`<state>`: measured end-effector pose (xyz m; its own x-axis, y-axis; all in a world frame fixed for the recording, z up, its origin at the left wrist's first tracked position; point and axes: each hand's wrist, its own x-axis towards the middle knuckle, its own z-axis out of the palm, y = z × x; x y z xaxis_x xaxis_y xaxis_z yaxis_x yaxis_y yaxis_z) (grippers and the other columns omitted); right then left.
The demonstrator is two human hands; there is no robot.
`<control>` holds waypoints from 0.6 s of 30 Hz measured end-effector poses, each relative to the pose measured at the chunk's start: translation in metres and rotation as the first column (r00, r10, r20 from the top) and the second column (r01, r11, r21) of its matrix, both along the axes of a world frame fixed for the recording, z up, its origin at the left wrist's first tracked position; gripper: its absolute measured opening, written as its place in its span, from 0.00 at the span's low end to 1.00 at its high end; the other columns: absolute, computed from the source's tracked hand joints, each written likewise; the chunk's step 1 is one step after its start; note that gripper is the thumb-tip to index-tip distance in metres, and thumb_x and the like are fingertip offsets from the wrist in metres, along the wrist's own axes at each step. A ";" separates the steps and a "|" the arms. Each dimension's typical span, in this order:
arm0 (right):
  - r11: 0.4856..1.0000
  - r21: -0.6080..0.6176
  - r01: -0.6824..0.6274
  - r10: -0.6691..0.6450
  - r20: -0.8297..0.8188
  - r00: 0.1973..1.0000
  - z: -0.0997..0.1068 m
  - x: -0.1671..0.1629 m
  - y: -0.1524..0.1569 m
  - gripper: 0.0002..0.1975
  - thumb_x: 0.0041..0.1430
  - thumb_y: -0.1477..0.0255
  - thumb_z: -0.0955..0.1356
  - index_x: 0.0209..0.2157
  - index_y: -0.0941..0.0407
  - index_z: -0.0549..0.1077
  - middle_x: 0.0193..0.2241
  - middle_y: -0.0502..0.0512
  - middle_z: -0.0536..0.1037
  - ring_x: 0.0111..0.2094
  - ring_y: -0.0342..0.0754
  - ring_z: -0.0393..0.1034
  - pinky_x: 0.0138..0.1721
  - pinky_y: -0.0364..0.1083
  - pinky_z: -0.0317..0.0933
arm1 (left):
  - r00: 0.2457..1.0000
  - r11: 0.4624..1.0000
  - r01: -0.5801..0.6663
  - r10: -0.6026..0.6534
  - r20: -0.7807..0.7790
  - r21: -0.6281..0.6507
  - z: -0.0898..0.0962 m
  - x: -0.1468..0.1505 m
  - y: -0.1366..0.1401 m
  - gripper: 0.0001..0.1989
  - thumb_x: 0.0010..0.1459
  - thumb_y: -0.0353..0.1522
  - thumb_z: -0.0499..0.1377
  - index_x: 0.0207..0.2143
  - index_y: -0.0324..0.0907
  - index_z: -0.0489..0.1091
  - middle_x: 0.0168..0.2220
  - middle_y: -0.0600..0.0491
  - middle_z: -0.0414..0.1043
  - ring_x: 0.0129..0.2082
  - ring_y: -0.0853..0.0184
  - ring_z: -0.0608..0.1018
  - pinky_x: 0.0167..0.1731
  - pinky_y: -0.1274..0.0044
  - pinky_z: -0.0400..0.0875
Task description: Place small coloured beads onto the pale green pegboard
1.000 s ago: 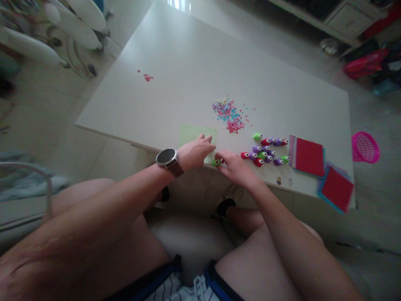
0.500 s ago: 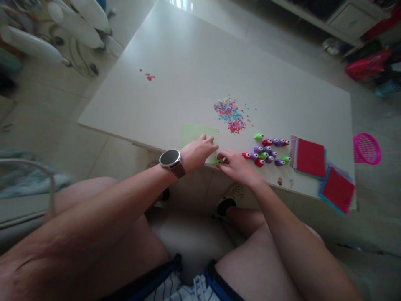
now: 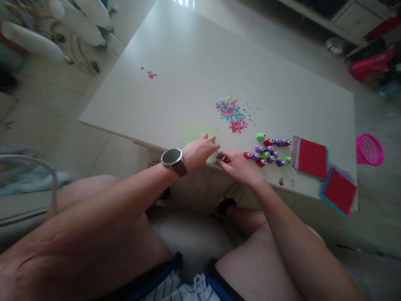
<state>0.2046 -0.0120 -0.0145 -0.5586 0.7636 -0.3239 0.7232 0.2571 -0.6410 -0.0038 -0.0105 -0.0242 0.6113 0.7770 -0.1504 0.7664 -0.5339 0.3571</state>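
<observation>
A light green sheet of paper (image 3: 196,133) lies at the near edge of the white table, with a row of small notches or holes along its right side. My left hand (image 3: 202,150), wearing a round watch (image 3: 172,157), rests on the sheet with its fingers stretched out and holds nothing. At the sheet's lower right corner my right hand (image 3: 234,163) is closed around a small green paper punch (image 3: 216,161); most of the punch is hidden by the fingers. Just right of that hand stand several red, purple and green punches (image 3: 265,155).
Beyond the sheet is a pile of coloured confetti (image 3: 233,113); a few red bits (image 3: 151,75) lie far left. Stacks of coloured paper squares (image 3: 312,158) sit at the right end of the table (image 3: 188,54). A pink basket (image 3: 369,149) stands past it.
The green punch in my right hand is more covered by the fingers now. My left hand stays on the sheet. The whole view has shifted slightly.
</observation>
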 end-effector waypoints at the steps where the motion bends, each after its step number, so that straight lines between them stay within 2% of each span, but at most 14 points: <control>1: 1.000 -0.003 0.009 -0.009 -0.004 1.000 -0.001 0.000 0.000 0.02 0.68 0.77 0.71 0.39 0.58 0.78 0.39 0.56 0.79 0.39 0.50 0.73 0.43 0.47 0.63 | 1.000 1.000 -0.004 0.004 0.001 0.003 0.000 0.000 0.000 0.20 0.55 0.21 0.62 0.50 0.42 0.74 0.55 0.42 0.72 0.54 0.53 0.73 0.46 0.68 0.72; 6: 0.995 -0.049 0.081 -0.082 -0.019 0.996 -0.006 -0.002 0.004 0.02 0.65 0.78 0.73 0.37 0.57 0.79 0.38 0.55 0.81 0.38 0.49 0.75 0.44 0.47 0.65 | 1.000 1.000 -0.016 0.016 0.004 -0.018 -0.002 0.001 0.000 0.19 0.55 0.21 0.62 0.49 0.41 0.74 0.55 0.42 0.72 0.54 0.52 0.73 0.46 0.68 0.73; 12: 0.965 -0.144 0.221 -0.212 0.069 0.975 -0.004 -0.014 0.011 0.05 0.59 0.80 0.75 0.33 0.57 0.78 0.33 0.53 0.82 0.34 0.48 0.75 0.38 0.46 0.64 | 1.000 0.999 -0.017 0.017 0.011 -0.034 -0.001 0.002 0.001 0.19 0.55 0.22 0.62 0.49 0.41 0.74 0.54 0.42 0.72 0.53 0.53 0.72 0.48 0.66 0.72; 18: 0.953 -0.147 0.265 -0.245 0.141 0.959 -0.007 -0.021 0.017 0.08 0.55 0.81 0.76 0.30 0.57 0.76 0.30 0.52 0.80 0.33 0.47 0.74 0.36 0.45 0.62 | 1.000 0.999 -0.016 0.017 0.023 -0.037 -0.001 0.001 0.001 0.21 0.54 0.20 0.60 0.50 0.42 0.75 0.53 0.43 0.73 0.51 0.54 0.72 0.49 0.66 0.72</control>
<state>0.1837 0.0053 -0.0211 -0.3012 0.8068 -0.5083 0.8250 -0.0469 -0.5632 -0.0023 -0.0094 -0.0251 0.6022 0.7811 -0.1651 0.7661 -0.5073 0.3946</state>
